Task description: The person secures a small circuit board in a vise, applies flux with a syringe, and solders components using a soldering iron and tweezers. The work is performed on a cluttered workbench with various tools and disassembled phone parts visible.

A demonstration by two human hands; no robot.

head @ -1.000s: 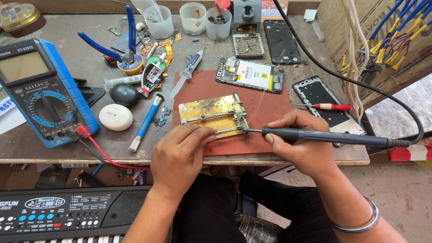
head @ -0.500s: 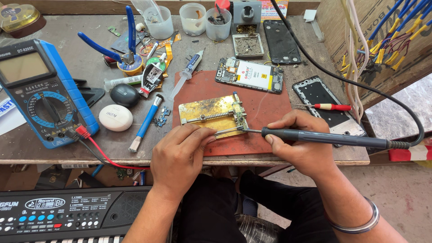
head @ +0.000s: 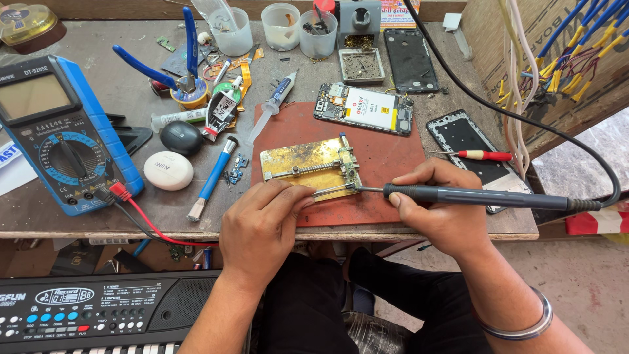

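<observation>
Right hand (head: 438, 208) grips the soldering iron (head: 475, 196), light and stiff, by its cool handle; left hand (head: 262, 226) pinches what looks like tweezers (head: 331, 191) at the brass jig (head: 310, 165) near the bench's front edge.

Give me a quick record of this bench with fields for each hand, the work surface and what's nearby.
left hand: pinches thin tweezers at the holder's edge
right hand: grips soldering iron, tip at the same spot
work piece: brass-coloured board holder on a red mat
nearby: blue multimeter, opened phone, red screwdriver
below the bench: keyboard
</observation>
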